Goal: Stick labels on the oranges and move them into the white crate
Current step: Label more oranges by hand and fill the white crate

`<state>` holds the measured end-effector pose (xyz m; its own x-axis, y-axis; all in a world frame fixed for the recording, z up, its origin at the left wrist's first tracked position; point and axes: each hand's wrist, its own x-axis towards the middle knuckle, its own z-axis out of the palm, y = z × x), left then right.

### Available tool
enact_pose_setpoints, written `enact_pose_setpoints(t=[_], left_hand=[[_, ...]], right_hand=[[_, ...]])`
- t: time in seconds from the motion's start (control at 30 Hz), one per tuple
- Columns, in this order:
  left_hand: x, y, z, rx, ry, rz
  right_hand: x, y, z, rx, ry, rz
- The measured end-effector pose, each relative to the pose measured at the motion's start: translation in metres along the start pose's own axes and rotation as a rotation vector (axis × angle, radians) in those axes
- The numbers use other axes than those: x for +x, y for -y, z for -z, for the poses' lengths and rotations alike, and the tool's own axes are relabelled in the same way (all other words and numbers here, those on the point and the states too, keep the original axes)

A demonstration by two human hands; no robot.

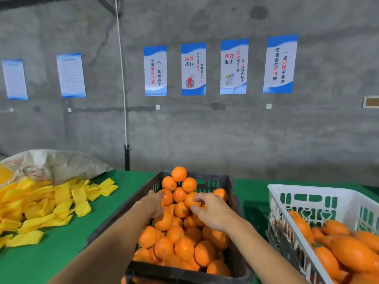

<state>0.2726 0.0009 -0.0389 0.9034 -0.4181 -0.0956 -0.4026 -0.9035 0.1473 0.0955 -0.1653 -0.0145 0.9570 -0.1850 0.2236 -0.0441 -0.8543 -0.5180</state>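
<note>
A dark crate (229, 181) in front of me is heaped with oranges (183, 247). Both my hands reach into the heap. My left hand (152, 203) lies over an orange (167, 198) at the left side of the pile, fingers curled round it. My right hand (211, 212) closes its thumb and fingers on another orange (189, 199) near the top. To the right stands the white crate (307, 192), which holds several oranges (352, 253). I see no label in either hand.
The crates stand on a green table (51, 259). A spread of yellow foam sleeves (51, 203) covers the left of it, with a pale sack (61, 162) behind. A grey wall with posters (193, 68) is close behind the table.
</note>
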Motion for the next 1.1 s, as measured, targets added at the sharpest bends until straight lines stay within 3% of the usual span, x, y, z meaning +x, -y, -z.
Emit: enact_pose_setpoints(t=[0.23,0.37,0.47,0.6,0.7,0.83,1.0,1.1], left_hand=[[0.042,0.012,-0.003,-0.019,0.064,-0.036],[0.023,0.001,0.009,-0.03,-0.06,-0.058],[-0.01,-0.027,0.029,-0.134,-0.211,-0.213],[-0.083,-0.078,0.042,-0.477,-0.366,-0.486],[-0.143,-0.107,0.042,-0.459,-0.597,-0.584],[-0.221,-0.145,0.04,-0.474,-0.913,-0.699],[-0.284,-0.19,-0.006,-0.364,-0.983,-0.788],[-0.296,-0.207,-0.06,-0.434,-0.95,-0.898]], right_hand=[[0.013,-0.012,-0.007,0.052,0.079,0.018],[0.009,-0.012,-0.007,0.05,0.043,0.023],[0.0,-0.004,-0.003,0.078,-0.013,0.038],[-0.03,0.02,0.018,0.214,-0.325,0.093],[-0.071,0.034,0.038,0.225,-0.584,0.117],[-0.143,0.039,0.058,0.418,-0.859,0.199],[-0.221,0.012,0.048,0.63,-1.023,0.212],[-0.259,-0.02,0.025,0.568,-1.094,0.202]])
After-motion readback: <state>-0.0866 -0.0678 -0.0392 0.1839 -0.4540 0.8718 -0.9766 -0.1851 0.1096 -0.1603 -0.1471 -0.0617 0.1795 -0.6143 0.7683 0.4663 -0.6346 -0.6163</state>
